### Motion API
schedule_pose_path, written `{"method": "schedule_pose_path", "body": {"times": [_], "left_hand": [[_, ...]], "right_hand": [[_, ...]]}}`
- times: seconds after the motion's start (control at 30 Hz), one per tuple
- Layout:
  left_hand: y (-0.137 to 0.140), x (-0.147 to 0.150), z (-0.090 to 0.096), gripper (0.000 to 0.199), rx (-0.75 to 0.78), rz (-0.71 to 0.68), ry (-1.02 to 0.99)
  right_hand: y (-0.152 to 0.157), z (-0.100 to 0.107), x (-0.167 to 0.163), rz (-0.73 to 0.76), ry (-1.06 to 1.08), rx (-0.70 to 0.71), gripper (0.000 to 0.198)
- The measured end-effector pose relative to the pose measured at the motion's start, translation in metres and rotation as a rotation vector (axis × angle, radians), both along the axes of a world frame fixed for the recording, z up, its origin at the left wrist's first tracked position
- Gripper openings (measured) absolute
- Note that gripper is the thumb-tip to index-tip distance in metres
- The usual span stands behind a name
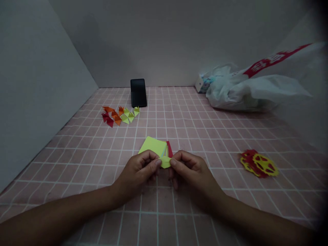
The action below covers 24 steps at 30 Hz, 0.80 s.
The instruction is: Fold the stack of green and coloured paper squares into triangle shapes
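- My forearms come in from the two lower corners, over a pink cloth [164, 225] with a grid of white lines.
- My left hand [140, 167] pinches one end of a small yellow-green slip [166, 162] between thumb and fingers.
- My right hand [192, 171] pinches the slip's other end the same way, so both my grips are narrow and close together.
- The slip, a folded piece of paper, spans the short gap between my thumbs, in front of me near the middle.
- Well off to my right lie the cutouts [258, 164], red and yellow, wheel-like and overlapping.
- Just beyond my hands are the sheets [153, 146], yellow-green on top, with a red one [170, 149] showing at their right.
- Farther off, to the left, sits a cluster of small pointed folds [117, 119] in red, orange and yellow-green.
- Just behind them the black phone [138, 93] stands tilted.
- Far right, a white plastic bag [230, 94] with red print slumps against a small patterned box [201, 84].
- Behind everything rises the plain wall [159, 44].
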<state>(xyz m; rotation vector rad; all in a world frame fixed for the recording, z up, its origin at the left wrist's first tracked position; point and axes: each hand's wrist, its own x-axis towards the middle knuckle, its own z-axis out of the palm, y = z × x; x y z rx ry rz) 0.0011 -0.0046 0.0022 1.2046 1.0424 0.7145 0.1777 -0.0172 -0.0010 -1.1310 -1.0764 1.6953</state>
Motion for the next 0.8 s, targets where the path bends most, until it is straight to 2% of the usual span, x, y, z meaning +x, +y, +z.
{"method": "schedule_pose_path", "body": {"times": [0.13,0.27,0.37,0.5,0.8], "left_hand": [[0.0025,-0.0010,0.0030,0.019,0.055,0.044,0.002],[0.0022,-0.0007,0.0042,0.018,0.044,-0.042,0.033],[0.0010,-0.0007,0.0019,0.015,0.007,-0.073,-0.023],[0.0013,-0.0004,-0.0005,0.016,-0.051,-0.052,-0.130],[0.0025,0.0010,0.0005,0.015,-0.078,0.035,-0.128]], "right_hand": [[0.0010,-0.0007,-0.0001,0.098,-0.013,-0.012,0.022],[0.0008,-0.0022,-0.0007,0.103,-0.017,0.025,0.022],[0.0007,-0.0034,-0.0004,0.088,-0.028,0.036,0.025],[0.0012,-0.0052,0.0003,0.050,-0.012,0.036,0.024],[0.0006,-0.0056,-0.0004,0.060,0.014,0.037,0.022]]}}
